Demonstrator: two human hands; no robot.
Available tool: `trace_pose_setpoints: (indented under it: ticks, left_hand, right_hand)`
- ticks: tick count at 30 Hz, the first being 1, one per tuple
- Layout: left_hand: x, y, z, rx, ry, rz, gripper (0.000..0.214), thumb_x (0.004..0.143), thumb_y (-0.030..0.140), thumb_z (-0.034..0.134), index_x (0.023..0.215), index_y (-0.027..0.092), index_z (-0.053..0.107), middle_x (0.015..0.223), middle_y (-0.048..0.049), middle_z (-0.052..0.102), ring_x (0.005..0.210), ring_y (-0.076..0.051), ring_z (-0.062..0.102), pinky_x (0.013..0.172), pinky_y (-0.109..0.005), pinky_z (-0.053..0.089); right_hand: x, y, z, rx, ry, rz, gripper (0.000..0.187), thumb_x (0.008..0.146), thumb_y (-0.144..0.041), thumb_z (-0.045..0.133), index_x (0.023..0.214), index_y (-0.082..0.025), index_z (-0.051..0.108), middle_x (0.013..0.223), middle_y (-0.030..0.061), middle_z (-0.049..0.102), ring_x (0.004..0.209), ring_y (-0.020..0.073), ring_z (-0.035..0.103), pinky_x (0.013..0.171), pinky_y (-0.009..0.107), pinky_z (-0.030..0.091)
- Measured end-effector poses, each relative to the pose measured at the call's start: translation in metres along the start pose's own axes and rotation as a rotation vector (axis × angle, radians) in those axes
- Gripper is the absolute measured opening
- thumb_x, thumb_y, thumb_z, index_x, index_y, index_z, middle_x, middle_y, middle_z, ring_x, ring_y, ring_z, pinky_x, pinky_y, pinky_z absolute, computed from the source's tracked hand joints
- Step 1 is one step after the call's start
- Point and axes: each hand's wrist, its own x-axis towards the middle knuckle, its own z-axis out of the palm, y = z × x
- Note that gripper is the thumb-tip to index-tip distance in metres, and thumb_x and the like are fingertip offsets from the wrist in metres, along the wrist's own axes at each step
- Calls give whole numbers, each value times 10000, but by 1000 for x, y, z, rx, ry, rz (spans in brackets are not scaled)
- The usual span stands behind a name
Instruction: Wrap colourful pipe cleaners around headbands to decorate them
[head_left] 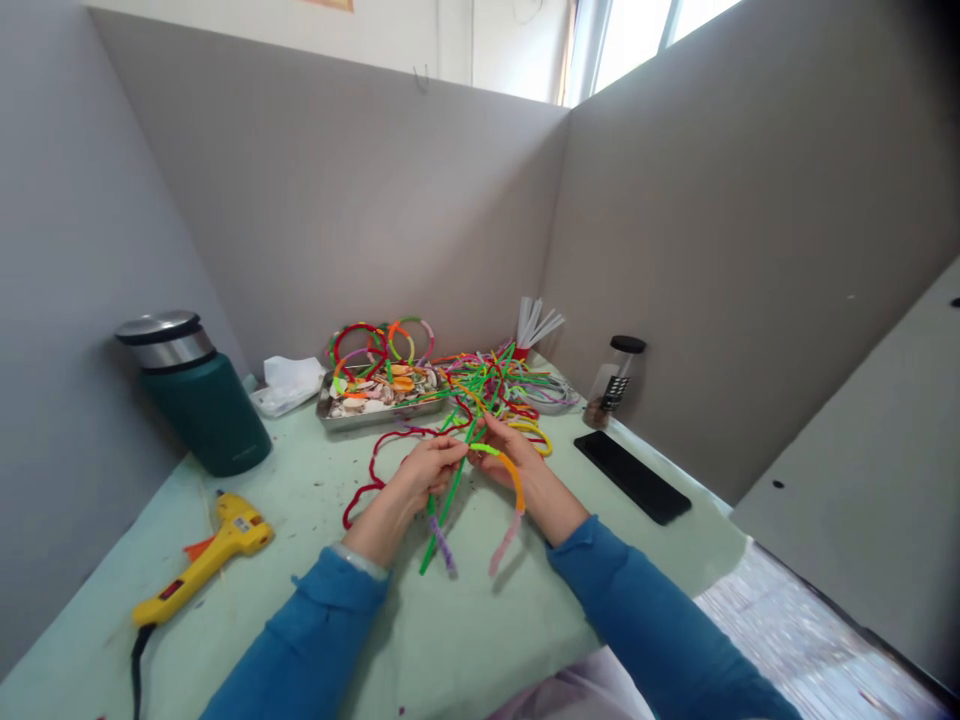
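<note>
My left hand (429,468) and my right hand (511,455) meet over the pale green table (315,600), both closed on a bundle of pipe cleaners (448,500). Green stems run down between the hands, with a purple one below. An orange and pink pipe cleaner (512,500) curves down past my right wrist. A dark red pipe cleaner (375,462) lies looped on the table left of my left hand. Just beyond the hands sits a tangled pile of coloured pipe cleaners (491,385).
A metal tray (375,412) of shells and rings stands at the back. A green flask (196,395) and a yellow glue gun (202,562) are on the left. A black phone (631,476) and a small jar (613,382) lie right. Grey partitions enclose the table.
</note>
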Motion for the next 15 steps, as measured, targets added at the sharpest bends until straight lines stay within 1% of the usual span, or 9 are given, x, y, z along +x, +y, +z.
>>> trace_pose_setpoints:
  ticks: [3, 4, 7, 9, 12, 15]
  left_hand:
    - [-2, 4, 3, 11, 49, -9, 326, 621, 385, 709, 726, 155, 503, 422, 108, 293, 303, -9, 193, 348, -205, 85]
    - [-3, 5, 3, 2, 55, -3, 327, 614, 374, 716, 736, 151, 511, 423, 110, 292, 303, -6, 189, 347, -203, 84]
    - [-4, 8, 0, -57, 69, 38, 321, 609, 353, 722, 730, 143, 511, 461, 100, 343, 303, 7, 193, 336, -193, 83]
    - [-4, 9, -5, -102, 97, 62, 313, 614, 340, 718, 731, 142, 506, 513, 83, 408, 302, 15, 206, 326, -185, 87]
    - [-1, 9, -13, -154, 119, 77, 287, 633, 318, 704, 743, 141, 507, 572, 63, 469, 296, 21, 211, 314, -174, 91]
    - [2, 8, -18, -179, 133, 89, 269, 650, 313, 692, 750, 141, 511, 604, 51, 501, 291, 22, 213, 309, -170, 86]
  right_hand:
    - [0, -3, 0, 137, 60, 86, 246, 734, -437, 625, 745, -194, 592, 661, 11, 600, 641, 150, 567, 614, 287, 465]
    - [0, -4, 0, 142, 69, 87, 234, 730, -423, 634, 770, -195, 604, 687, 13, 611, 653, 147, 570, 612, 280, 465]
    - [0, -4, -2, 76, 105, 81, 250, 710, -400, 659, 859, -201, 635, 753, 18, 628, 645, 127, 567, 574, 249, 455]
    - [1, 0, -4, -17, 110, 116, 242, 675, -365, 694, 829, -184, 647, 714, 12, 614, 561, 101, 531, 505, 219, 424]
    - [2, 4, -5, -137, 43, 144, 208, 639, -319, 724, 732, -149, 650, 657, 15, 593, 479, 72, 466, 426, 190, 362]
    - [3, 0, -3, -125, 81, 138, 232, 674, -364, 688, 749, -146, 654, 693, 31, 608, 488, 76, 476, 422, 191, 362]
